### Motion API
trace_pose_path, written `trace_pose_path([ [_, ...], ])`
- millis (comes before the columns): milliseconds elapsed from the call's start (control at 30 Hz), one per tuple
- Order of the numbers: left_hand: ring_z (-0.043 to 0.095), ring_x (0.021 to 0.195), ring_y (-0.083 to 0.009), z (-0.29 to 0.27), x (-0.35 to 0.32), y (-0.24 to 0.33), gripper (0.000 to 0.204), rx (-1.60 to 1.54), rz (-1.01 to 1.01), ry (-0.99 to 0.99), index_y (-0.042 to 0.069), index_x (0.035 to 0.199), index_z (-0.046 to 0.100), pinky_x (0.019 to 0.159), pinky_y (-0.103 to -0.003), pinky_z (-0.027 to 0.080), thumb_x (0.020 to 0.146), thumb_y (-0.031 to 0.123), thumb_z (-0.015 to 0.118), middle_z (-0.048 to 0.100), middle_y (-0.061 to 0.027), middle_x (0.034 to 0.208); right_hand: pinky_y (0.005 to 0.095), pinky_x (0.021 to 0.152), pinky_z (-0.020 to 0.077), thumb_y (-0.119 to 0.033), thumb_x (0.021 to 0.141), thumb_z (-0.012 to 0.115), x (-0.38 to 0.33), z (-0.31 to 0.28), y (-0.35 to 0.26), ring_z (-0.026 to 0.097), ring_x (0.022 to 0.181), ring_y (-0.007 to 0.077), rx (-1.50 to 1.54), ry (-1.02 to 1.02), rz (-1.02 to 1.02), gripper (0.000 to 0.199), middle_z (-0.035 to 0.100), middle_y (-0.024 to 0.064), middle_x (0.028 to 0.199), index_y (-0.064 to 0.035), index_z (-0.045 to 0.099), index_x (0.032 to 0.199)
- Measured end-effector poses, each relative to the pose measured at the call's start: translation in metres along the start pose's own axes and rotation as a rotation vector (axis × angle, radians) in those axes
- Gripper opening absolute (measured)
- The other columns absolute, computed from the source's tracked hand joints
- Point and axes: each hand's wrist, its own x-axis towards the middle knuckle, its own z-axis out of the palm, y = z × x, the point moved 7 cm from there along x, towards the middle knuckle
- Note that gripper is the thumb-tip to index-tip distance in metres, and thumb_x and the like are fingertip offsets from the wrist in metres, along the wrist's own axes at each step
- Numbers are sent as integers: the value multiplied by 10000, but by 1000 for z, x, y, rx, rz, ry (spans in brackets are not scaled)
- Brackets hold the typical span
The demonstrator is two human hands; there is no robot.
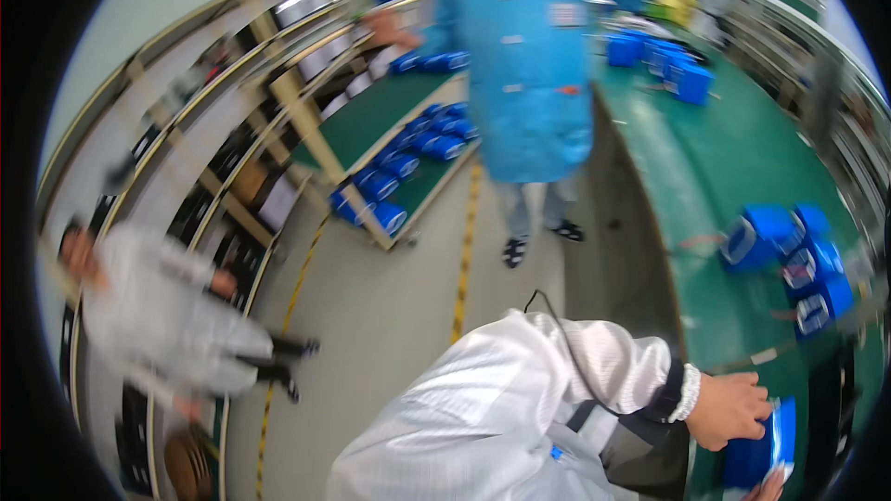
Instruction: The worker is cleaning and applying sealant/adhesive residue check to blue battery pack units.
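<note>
My left hand (733,408), at the end of a white sleeve with a black cuff band, grips the top of a small blue box (763,450) with a white end label. The box sits at the near edge of the green table (724,158), at the lower right of the view. Only a sliver of my right hand (772,488) shows at the bottom edge, touching the box's lower corner. How its fingers are set is hidden.
Several more blue boxes (789,260) lie on the green table beyond my hands, others (664,60) at its far end. A person in a blue coat (520,65) stands in the aisle ahead. A person in white (158,315) walks at left. A slanted rack (408,162) holds blue boxes.
</note>
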Motion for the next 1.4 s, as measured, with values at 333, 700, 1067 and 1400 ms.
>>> trace_pose_path([
  [333, 427, 1428, -374, 35, 73, -39, 978, 130, -137, -358, 71, 1532, 446, 1128, -538, 298, 662, 245, 857, 439, -197, 1548, 502, 1067, 511, -12, 836, 679, 24, 4, -19, 710, 1097, 313, 284, 166, 114, 299, 733, 141, 1171, 3, 715, 1132],
  [700, 558, 1246, -384, 77, 120, -17, 946, 91, 2, -626, 26, 1436, 490, 1111, -474, 357, 616, 260, 899, 593, -194, 1349, 337, 798, 603, 98, 823, 637, -83, 0, 5, 749, 958, 296, 951, 361, 685, 307, 751, 151, 1111, -22, 763, 1076],
  [1067, 589, 1166, -406, 85, 131, -16, 988, 26, 25, -753, 52, 1337, 531, 1005, -480, 467, 472, 182, 992, 623, -158, 1276, 259, 815, 543, 51, 956, 602, -152, 50, 21, 662, 963, 119, 1402, 741, 1285, 215, 663, 109, 1244, 76, 713, 1138],
  [1400, 620, 1170, -389, 72, 107, -1, 866, -25, 33, -817, 55, 1271, 590, 1022, -474, 467, 493, 217, 935, 668, -168, 1277, 321, 730, 552, 35, 885, 663, -150, 31, 39, 703, 858, 255, 998, 540, 1064, 171, 709, 138, 1042, 19, 731, 1041],
])
